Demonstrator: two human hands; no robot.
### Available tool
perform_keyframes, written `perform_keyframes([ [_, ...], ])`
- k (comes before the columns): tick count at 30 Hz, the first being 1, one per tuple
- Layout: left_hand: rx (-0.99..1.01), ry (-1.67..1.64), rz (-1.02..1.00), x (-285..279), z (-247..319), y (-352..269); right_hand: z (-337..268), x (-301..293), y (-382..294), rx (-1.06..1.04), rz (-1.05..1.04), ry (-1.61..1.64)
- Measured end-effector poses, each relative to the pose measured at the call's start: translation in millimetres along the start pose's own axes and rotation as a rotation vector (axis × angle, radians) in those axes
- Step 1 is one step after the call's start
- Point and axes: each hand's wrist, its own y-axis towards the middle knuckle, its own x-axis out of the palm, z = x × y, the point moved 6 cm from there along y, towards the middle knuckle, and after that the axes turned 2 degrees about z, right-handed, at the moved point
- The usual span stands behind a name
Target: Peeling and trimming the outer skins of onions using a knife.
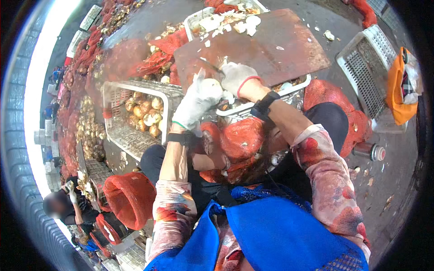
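My left hand [193, 103], in a white glove with a green cuff edge, holds a pale, peeled-looking onion [213, 87]. Close against it is my right hand [239, 78], in a white glove with a red cuff, its fingers closed on a small knife [211, 65]. The knife's blade points to the upper left; its handle is mostly hidden in the fist. Both hands are over the near edge of a reddish-brown board [271, 44], which lies across a white plastic crate [298, 84]. Onion scraps [249, 25] lie at the board's far edge.
A tilted white crate [135, 144] with unpeeled onions [145, 113] stands at left. Red mesh sacks [242, 139] sit below the board. At right are another crate [361, 71], an orange bag [401, 89] and a flask [369, 151]. A co-worker [73, 206] sits at lower left.
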Motion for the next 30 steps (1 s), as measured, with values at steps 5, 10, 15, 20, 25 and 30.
perform_keyframes([
  [5, -0.003, -0.072, 0.118, -2, -2, -2, 21, 3, 6, 0.078, -0.052, 0.134],
  [10, -0.105, -0.105, -0.048, -5, -12, 1, -9, -2, -4, 0.016, -0.168, 0.257],
  [15, -0.044, -0.018, -0.12, -12, -32, 10, -17, 2, -10, -0.024, 0.156, 0.184],
  [20, 0.042, 0.045, 0.072, -9, -22, -2, -15, 12, 7, 0.103, 0.119, 0.269],
  [25, -0.014, -0.085, 0.125, -12, -19, -6, 2, 33, 26, 0.148, 0.102, 0.209],
  [30, -0.134, -0.342, 0.127, -8, -15, -17, 10, 39, 29, 0.143, 0.053, 0.23],
])
